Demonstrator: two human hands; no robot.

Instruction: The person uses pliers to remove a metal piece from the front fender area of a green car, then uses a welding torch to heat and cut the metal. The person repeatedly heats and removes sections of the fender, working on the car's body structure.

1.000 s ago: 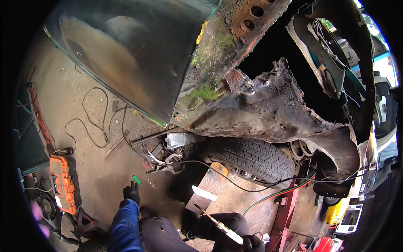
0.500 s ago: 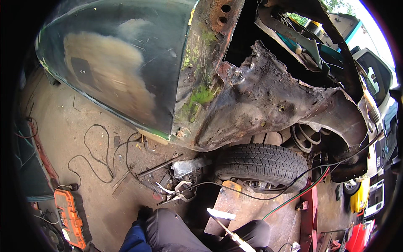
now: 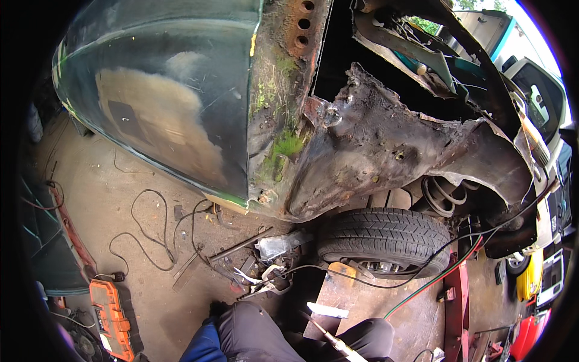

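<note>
My left hand [image 3: 218, 309] shows only as a dark, seemingly gloved shape beside my left knee, at the end of a blue sleeve [image 3: 202, 344]; its fingers cannot be made out. My right hand is out of view. A slim, pale tool with a thin tapering tip [image 3: 335, 342] rises from the lower edge between my knees; what holds it is hidden. Ahead stands a car body with a rusty, torn inner panel [image 3: 374, 145] and a dark green panel [image 3: 175, 48] bearing a sanded tan patch. Below the rust sits a black tyre [image 3: 383, 238].
Clamps [image 3: 268, 280], bars and scrap lie on the floor left of the tyre. A black cable [image 3: 163, 241] loops nearby. An orange case [image 3: 110, 317] is at lower left. Red and green hoses [image 3: 434, 279] cross near a red steel beam [image 3: 456, 308]. A flat board [image 3: 362, 295] lies before the tyre.
The view has shifted slightly, so the floor things appear a little further right and the car's upper part lower. The pale tool and my left sleeve look nearly unchanged relative to my knees.
</note>
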